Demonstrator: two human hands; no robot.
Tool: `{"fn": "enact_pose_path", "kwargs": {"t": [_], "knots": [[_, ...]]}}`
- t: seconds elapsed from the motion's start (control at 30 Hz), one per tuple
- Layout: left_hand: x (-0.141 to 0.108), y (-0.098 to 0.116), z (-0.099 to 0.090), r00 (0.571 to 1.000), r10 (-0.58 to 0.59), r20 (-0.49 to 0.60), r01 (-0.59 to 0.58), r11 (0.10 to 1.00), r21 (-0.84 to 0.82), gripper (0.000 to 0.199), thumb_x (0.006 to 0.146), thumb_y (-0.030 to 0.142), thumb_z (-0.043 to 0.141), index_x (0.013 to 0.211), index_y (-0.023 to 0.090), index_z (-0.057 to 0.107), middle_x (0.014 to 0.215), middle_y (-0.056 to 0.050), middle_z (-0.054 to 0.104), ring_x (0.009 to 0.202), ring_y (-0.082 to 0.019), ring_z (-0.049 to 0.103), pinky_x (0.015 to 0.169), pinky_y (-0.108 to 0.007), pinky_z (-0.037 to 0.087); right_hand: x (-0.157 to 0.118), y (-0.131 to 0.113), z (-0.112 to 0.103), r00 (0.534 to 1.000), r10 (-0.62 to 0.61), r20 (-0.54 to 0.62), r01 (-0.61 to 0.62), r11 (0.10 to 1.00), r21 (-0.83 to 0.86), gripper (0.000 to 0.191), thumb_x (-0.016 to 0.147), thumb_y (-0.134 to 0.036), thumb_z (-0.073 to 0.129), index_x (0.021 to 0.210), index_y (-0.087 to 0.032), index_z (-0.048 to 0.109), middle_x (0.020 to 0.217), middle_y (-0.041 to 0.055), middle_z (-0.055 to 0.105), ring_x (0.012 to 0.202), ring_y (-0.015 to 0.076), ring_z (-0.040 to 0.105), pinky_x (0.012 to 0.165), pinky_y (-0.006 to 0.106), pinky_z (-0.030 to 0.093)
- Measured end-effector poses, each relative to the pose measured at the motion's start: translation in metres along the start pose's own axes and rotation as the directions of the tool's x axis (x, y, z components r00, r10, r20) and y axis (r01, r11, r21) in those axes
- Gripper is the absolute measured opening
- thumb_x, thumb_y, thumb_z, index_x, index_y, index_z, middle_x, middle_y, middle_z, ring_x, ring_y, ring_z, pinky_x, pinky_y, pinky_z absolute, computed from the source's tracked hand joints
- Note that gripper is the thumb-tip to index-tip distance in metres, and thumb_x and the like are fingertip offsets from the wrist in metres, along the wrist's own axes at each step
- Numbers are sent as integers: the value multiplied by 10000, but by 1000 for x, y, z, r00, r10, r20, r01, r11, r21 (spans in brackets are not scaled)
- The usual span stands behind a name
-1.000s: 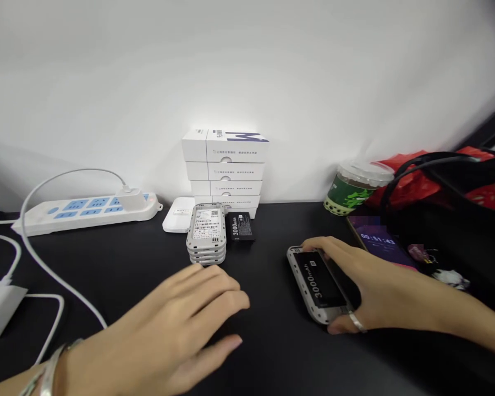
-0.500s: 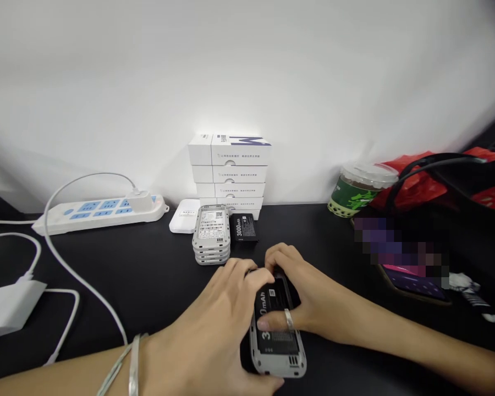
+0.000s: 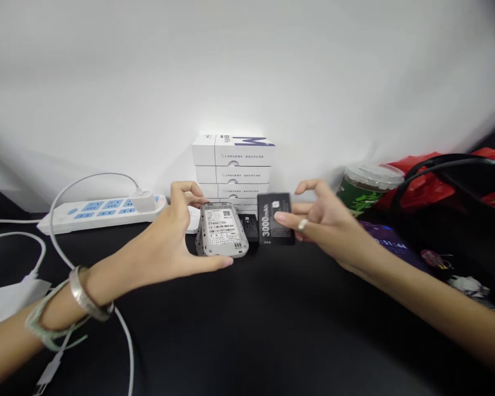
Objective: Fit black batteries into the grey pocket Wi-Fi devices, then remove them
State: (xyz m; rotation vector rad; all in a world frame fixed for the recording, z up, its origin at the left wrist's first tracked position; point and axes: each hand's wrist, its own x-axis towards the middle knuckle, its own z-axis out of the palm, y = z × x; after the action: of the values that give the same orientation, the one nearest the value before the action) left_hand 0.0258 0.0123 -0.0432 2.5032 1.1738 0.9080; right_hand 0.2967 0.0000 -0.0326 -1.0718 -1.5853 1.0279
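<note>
Between the thumb and fingers of my left hand (image 3: 169, 231) is a grey handheld device (image 3: 225, 231), perhaps a pocket router, its battery bay bare and a printed label with a code showing. It is over the stack of similar devices (image 3: 199, 242), mostly hidden behind it; I cannot tell if it rests on them. My right hand (image 3: 322, 220) pinches a black 3000mAh battery (image 3: 277, 234), thumb on its printed face, raised just right of the device. Behind these, another black battery (image 3: 249, 225) lies partly covered on the table.
White boxes (image 3: 239, 174) are stacked against the wall. On the left are a power strip (image 3: 103, 212) with a plugged-in charger (image 3: 143, 201), white cables and a white block (image 3: 12, 300). A drink cup (image 3: 363, 184), red bag (image 3: 421, 192) and lit phone (image 3: 390, 242) sit right.
The battery has come out of the device and is now in my right hand. My left hand has carried the device forward and left to the stack.
</note>
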Motion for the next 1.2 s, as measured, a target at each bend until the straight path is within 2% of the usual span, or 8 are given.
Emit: {"fn": "enact_pose_path", "kwargs": {"t": [0.2, 0.4, 0.57, 0.63, 0.7, 0.8, 0.93, 1.2], "knots": [[4, -20, -4, 983, -133, 127, 122, 988, 94, 836, 770, 733, 728, 1288, 286, 247, 1376, -172, 517, 1314, -418, 560, 1007, -612, 533, 31, 51, 14, 982, 190, 27, -188, 981, -53, 555, 742, -554, 751, 864, -283, 283, 504, -154, 440, 436, 87, 428, 440, 206, 306], [0, -27, -4, 996, -17, 92, 18, 1000, -10, 761, 839, 661, 729, 1369, 333, 294, 1468, -116, 495, 1403, -366, 514, 1038, -531, 563, 44, 68, 25, 990, 136, -46, -143, 959, -246, 503, 798, -506, 692, 832, -292, 238, 433, -141, 476, 418, 136, 484, 468, 242, 338], [-2, -28, -2, 990, 143, 0, -143, 990, 22, 703, 910, 522, 716, 1409, 287, 280, 1491, -152, 464, 1403, -335, 512, 1117, -548, 503, 17, 60, 14, 999, 41, -25, -48, 916, -399, 413, 874, -516, 605, 814, -283, 270, 462, -130, 456, 444, 127, 470, 520, 256, 360], [-8, -19, 1, 939, 297, -175, -282, 953, 110, 563, 903, 408, 745, 1299, 236, 384, 1376, -150, 532, 1290, -314, 576, 1040, -493, 541, -1, 59, 4, 1000, -5, -11, -1, 880, -475, 385, 887, -502, 589, 786, -277, 293, 499, -118, 415, 462, 120, 435, 518, 253, 319], [-19, -6, 7, 845, 500, -190, -460, 861, 218, 246, 931, 248, 692, 1044, 218, 475, 1012, -51, 617, 933, -211, 651, 787, -336, 568, -17, 60, -7, 999, -38, 13, 39, 824, -565, 354, 898, -469, 574, 740, -269, 329, 524, -96, 390, 470, 118, 381, 514, 262, 259], [-36, 8, 21, 764, 622, 172, -645, 719, 261, 246, 1028, 142, 483, 804, 232, 441, 629, 59, 498, 510, -136, 487, 507, -301, 403, -31, 68, -20, 996, -60, 66, 89, 727, -681, 319, 922, -407, 531, 691, -256, 372, 535, -69, 381, 474, 125, 347, 538, 284, 220], [-45, 6, 40, 826, 396, 401, -505, 837, 212, 326, 1083, 225, 388, 758, 234, 414, 609, 65, 548, 473, -133, 539, 502, -317, 376, -34, 76, -26, 984, -60, 167, 167, 633, -756, 254, 941, -342, 498, 727, -249, 398, 576, -44, 442, 501, 142, 396, 570, 290, 229], [-44, -6, 50, 917, 266, 296, -294, 955, 51, 362, 1008, 175, 433, 679, 227, 292, 517, 98, 355, 403, -91, 380, 473, -261, 303, -31, 79, -26, 967, -95, 237, 249, 556, -793, 238, 987, -305, 461, 767, -256, 386, 596, -40, 485, 509, 159, 467, 558, 281, 257]]}}
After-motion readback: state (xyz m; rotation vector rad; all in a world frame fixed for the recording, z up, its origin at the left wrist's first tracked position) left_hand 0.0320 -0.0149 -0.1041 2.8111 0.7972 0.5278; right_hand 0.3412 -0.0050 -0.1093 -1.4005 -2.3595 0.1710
